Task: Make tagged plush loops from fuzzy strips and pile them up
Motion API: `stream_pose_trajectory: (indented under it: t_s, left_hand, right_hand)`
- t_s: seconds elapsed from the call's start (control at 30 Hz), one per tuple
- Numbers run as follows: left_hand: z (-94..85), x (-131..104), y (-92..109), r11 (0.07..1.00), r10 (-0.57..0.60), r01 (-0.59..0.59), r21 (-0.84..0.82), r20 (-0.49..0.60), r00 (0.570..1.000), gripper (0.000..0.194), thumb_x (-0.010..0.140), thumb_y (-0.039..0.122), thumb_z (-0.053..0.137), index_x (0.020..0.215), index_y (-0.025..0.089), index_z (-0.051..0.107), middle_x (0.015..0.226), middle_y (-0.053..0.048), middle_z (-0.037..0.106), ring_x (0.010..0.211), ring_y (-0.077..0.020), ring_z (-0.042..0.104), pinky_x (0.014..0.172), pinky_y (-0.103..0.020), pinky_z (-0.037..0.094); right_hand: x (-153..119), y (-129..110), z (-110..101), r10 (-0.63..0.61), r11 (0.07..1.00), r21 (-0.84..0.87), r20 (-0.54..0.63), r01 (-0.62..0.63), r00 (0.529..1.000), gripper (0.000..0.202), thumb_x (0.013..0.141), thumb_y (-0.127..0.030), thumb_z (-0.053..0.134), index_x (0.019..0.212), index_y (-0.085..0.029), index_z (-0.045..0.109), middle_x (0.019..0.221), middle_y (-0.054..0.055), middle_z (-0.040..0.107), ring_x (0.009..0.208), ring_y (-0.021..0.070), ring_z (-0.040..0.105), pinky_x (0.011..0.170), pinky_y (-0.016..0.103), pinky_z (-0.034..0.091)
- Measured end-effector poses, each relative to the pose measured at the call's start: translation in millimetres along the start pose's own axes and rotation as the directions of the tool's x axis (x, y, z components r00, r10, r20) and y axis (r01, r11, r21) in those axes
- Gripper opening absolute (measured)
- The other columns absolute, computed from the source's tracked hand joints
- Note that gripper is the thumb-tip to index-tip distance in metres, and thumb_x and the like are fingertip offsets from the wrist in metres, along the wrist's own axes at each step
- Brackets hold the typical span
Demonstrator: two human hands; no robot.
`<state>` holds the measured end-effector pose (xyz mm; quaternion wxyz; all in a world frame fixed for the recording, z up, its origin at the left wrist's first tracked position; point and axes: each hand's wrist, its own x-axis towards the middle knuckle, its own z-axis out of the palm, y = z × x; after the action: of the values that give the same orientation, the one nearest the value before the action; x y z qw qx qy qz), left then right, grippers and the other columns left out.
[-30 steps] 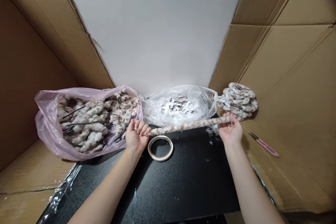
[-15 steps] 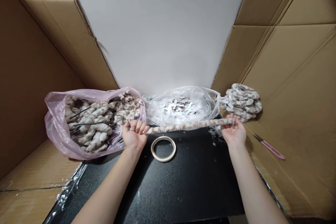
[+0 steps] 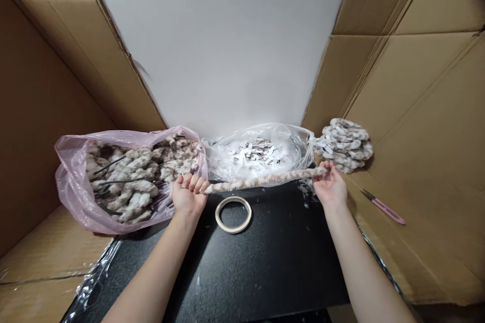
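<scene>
A fluffy white and brown strip (image 3: 261,180) stretches nearly straight between my two hands, above the back part of the black table (image 3: 265,257). My left hand (image 3: 190,194), palm up with fingers curled, is closed on its left end, beside the pink bag. The right end lies in my right hand (image 3: 329,184), pinched by the fingers and a little higher than the left end. Below the strip, a roll of cream tape (image 3: 249,216) lies flat on the table, nearer my left hand.
A pink plastic bag (image 3: 71,176) holds fluffy strips with dark stems. Behind the strip, a clear bag (image 3: 223,159) contains white tags. Bundled fluffy strips (image 3: 346,144) sit at the back right, with a pink-handled cutter (image 3: 388,211) nearer me. Cardboard walls (image 3: 428,161) flank the table.
The whole view has shifted slightly, so most things appear a little further left. Both hands still hold the strip, whose right end is slightly higher in view.
</scene>
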<state>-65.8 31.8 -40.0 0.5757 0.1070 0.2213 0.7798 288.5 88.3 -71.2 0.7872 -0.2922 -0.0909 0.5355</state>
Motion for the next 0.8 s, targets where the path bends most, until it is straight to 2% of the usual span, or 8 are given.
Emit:
stream_pose_trajectory:
  t_s: [0.23,0.33,0.4,0.5,0.8]
  left_hand:
    - [0.0,3.1,5.5,1.0,0.017,-0.017,-0.013,-0.002,1.0,0.049,0.096,0.029,0.027,0.049,0.019,0.023,0.038,0.006,0.021,0.032,-0.0079,0.025,0.036,-0.02,0.028]
    - [1.0,3.0,7.3,1.0,0.024,-0.024,-0.015,-0.004,1.0,0.049,0.097,0.027,0.022,0.048,0.019,0.023,0.037,0.005,0.024,0.032,-0.0081,0.025,0.036,-0.02,0.028]
    - [1.0,3.2,7.7,1.0,0.023,-0.023,-0.012,-0.004,1.0,0.05,0.097,0.028,0.02,0.048,0.019,0.023,0.037,0.005,0.024,0.031,-0.0081,0.025,0.036,-0.02,0.028]
    - [0.4,4.0,8.3,1.0,0.019,-0.019,-0.006,-0.008,1.0,0.05,0.098,0.028,0.019,0.049,0.019,0.023,0.038,0.006,0.023,0.031,-0.008,0.024,0.037,-0.02,0.028]
    - [1.3,4.9,15.0,1.0,0.022,-0.022,0.008,-0.012,1.0,0.048,0.098,0.023,0.018,0.05,0.019,0.023,0.037,0.006,0.026,0.031,-0.0082,0.024,0.036,-0.022,0.025]
  right_hand:
    - [-6.2,13.0,7.1,0.08,0.996,-0.046,0.038,-0.078,0.996,0.012,0.088,-0.024,0.06,0.077,-0.02,0.057,0.066,-0.007,0.065,0.054,0.0075,0.063,0.058,0.025,0.056]
    - [-10.8,16.2,10.5,0.11,0.993,-0.054,0.06,-0.107,0.992,0.019,0.093,-0.028,0.056,0.076,-0.02,0.054,0.053,-0.01,0.054,0.042,0.0052,0.052,0.052,0.021,0.052]
    - [-13.0,16.2,11.7,0.121,0.992,-0.053,0.077,-0.117,0.99,0.024,0.097,-0.028,0.05,0.075,-0.02,0.052,0.045,-0.012,0.042,0.035,0.0044,0.042,0.044,0.017,0.044]
    - [-13.3,13.1,11.3,0.118,0.992,-0.055,0.092,-0.113,0.989,0.029,0.1,-0.027,0.043,0.073,-0.02,0.05,0.043,-0.012,0.033,0.032,0.0049,0.033,0.038,0.016,0.035]
    - [-5.1,2.3,6.5,0.063,0.997,-0.05,0.092,-0.059,0.994,0.032,0.101,-0.027,0.037,0.071,-0.02,0.045,0.045,-0.011,0.026,0.033,0.0067,0.029,0.04,0.02,0.034]
